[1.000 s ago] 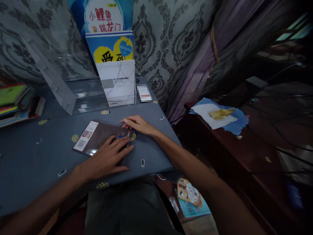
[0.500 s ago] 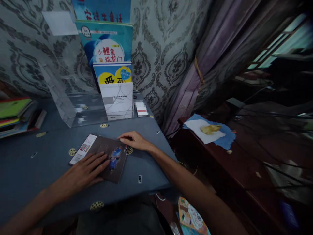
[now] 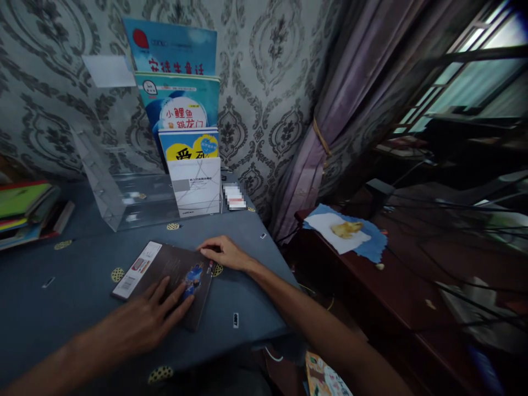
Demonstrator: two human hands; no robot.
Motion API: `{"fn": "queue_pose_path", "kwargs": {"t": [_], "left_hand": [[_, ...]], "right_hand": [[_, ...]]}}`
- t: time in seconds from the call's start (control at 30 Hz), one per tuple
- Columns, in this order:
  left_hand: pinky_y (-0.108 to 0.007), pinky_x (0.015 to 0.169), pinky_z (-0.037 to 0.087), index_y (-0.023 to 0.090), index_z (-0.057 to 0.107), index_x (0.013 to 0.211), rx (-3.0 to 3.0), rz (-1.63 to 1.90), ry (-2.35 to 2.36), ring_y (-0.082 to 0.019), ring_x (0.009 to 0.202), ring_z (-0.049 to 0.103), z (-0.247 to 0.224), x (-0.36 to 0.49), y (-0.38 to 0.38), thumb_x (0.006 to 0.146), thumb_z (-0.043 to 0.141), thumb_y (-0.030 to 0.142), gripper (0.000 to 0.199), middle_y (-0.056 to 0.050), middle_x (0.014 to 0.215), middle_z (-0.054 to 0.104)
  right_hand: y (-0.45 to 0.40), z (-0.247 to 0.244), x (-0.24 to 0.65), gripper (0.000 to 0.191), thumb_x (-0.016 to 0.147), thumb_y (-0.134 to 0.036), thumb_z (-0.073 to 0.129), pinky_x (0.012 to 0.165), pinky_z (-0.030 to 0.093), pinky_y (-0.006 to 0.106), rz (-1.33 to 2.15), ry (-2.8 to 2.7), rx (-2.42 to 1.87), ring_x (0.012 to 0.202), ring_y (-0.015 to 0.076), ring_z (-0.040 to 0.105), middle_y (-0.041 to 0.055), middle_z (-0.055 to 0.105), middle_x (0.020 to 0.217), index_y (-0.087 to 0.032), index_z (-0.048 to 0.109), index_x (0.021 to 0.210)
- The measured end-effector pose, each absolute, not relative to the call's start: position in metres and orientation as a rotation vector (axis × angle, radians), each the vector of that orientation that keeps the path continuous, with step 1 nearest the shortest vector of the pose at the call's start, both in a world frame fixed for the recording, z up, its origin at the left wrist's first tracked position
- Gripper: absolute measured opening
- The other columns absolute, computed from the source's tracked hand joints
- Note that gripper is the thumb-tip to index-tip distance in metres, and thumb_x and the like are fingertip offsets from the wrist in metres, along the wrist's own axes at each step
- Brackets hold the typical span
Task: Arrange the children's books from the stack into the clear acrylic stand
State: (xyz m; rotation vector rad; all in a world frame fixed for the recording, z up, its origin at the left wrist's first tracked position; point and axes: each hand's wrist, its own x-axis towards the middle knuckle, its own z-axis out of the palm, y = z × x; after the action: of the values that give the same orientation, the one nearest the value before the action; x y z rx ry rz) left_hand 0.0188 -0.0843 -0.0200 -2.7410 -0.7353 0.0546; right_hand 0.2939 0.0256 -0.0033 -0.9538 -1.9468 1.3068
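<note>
A dark brown book (image 3: 175, 261) with a white label strip and a blue picture lies flat on the blue-grey tablecloth (image 3: 82, 286). My left hand (image 3: 150, 316) rests over its lower part, fingers spread across the cover. At the book's upper right corner is my right hand (image 3: 223, 252), its fingers bent together against the edge; whether they pinch the corner is too small to tell. Behind stands a clear rack (image 3: 103, 192) holding upright books, a white one (image 3: 198, 190) in front.
A stack of books (image 3: 25, 209) lies at the far left. Small cards (image 3: 234, 197) sit right of the rack. On the right, a dark red table (image 3: 330, 275) bears a blue cloth (image 3: 373, 242) with a yellowish object (image 3: 346, 229), and cables.
The view has tilted up, showing more of the books and wall. My left hand has slid down and right over the book, its fingers further apart. My right hand stays at the corner.
</note>
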Motion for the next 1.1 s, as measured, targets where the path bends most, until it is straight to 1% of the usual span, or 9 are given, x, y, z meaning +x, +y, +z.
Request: {"fn": "queue_pose_path", "kwargs": {"t": [0.1,0.27,0.43,0.57,0.73,0.83,0.93,1.0,1.1], "left_hand": [[-0.052,0.104,0.049,0.024,0.035,0.157,-2.689,0.059,-0.778,-0.041,0.138,0.049,-0.023,0.022,-0.088,0.086,0.050,0.003,0.076,-0.014,0.153,0.050],[-0.042,0.112,0.044,0.025,0.035,0.157,-2.664,0.038,-0.922,-0.029,0.143,0.046,-0.013,0.014,-0.086,0.093,0.041,0.005,0.067,-0.012,0.153,0.051],[-0.038,0.110,0.048,0.023,0.044,0.151,-2.649,-0.387,-0.947,-0.022,0.134,0.057,0.009,0.009,-0.074,0.096,0.035,0.005,0.058,-0.009,0.141,0.064],[-0.034,0.101,0.053,0.023,0.053,0.142,-2.613,-0.776,-1.101,-0.020,0.117,0.068,0.036,0.018,-0.062,0.101,0.038,0.016,0.044,-0.009,0.127,0.072],[-0.025,0.080,0.055,0.021,0.064,0.125,-2.626,-1.025,-1.409,-0.017,0.086,0.073,0.070,0.034,-0.054,0.100,0.045,0.031,0.033,-0.005,0.107,0.077],[-0.022,0.070,0.051,0.019,0.068,0.109,-2.578,-1.277,-1.563,-0.014,0.074,0.066,0.086,0.043,-0.051,0.097,0.052,0.035,0.027,-0.001,0.088,0.074],[-0.023,0.072,0.050,0.017,0.069,0.098,-2.542,-1.660,-1.677,-0.015,0.077,0.064,0.093,0.051,-0.043,0.091,0.061,0.042,0.027,0.000,0.084,0.071],[-0.027,0.078,0.053,0.018,0.068,0.101,-2.528,-2.018,-1.709,-0.018,0.085,0.067,0.092,0.058,-0.035,0.088,0.066,0.045,0.030,-0.002,0.091,0.072],[-0.032,0.081,0.057,0.018,0.067,0.112,-2.421,-2.548,-1.787,-0.022,0.091,0.071,0.086,0.066,-0.022,0.078,0.076,0.047,0.045,-0.005,0.101,0.075]], "right_hand": [[0.027,-0.003,0.294,0.028,0.090,-0.028,0.059,0.061,0.045,0.023,1.300,-1.953,-0.952,0.062,0.0120,0.057,0.0016,0.071,0.076,-0.014,0.078,0.105],[0.028,-0.002,0.296,0.037,0.092,-0.044,0.060,0.065,0.046,0.025,1.276,-1.981,-0.944,0.070,0.0153,0.061,0.0033,0.074,0.082,-0.013,0.078,0.102],[0.030,-0.001,0.297,0.065,0.090,-0.071,0.052,0.075,0.048,0.030,1.342,-1.904,-0.950,0.080,0.0194,0.065,0.0066,0.076,0.087,-0.013,0.080,0.099],[0.031,0.003,0.296,0.076,0.083,-0.083,0.049,0.082,0.051,0.034,1.540,-1.552,-0.822,0.091,0.0227,0.067,0.0112,0.076,0.098,-0.014,0.080,0.098],[0.027,0.014,0.297,0.070,0.083,-0.083,0.048,0.093,0.052,0.038,1.589,-1.336,-0.516,0.112,0.0251,0.064,0.0103,0.070,0.123,-0.023,0.075,0.104],[0.023,0.016,0.294,0.066,0.079,-0.078,0.062,0.102,0.049,0.041,1.480,-1.368,-0.490,0.118,0.0252,0.061,0.0077,0.068,0.128,-0.026,0.069,0.118],[0.021,0.014,0.287,0.059,0.077,-0.060,0.077,0.107,0.046,0.040,1.474,-1.452,-0.475,0.120,0.0235,0.061,0.0053,0.069,0.127,-0.027,0.064,0.125],[0.020,0.010,0.283,0.053,0.078,-0.053,0.079,0.107,0.046,0.040,1.504,-1.499,-0.459,0.114,0.0220,0.065,0.0043,0.072,0.119,-0.025,0.065,0.121],[0.021,0.005,0.281,0.049,0.079,-0.054,0.077,0.096,0.053,0.038,1.531,-1.536,-0.488,0.097,0.0199,0.070,0.0033,0.075,0.104,-0.021,0.066,0.113]]}}
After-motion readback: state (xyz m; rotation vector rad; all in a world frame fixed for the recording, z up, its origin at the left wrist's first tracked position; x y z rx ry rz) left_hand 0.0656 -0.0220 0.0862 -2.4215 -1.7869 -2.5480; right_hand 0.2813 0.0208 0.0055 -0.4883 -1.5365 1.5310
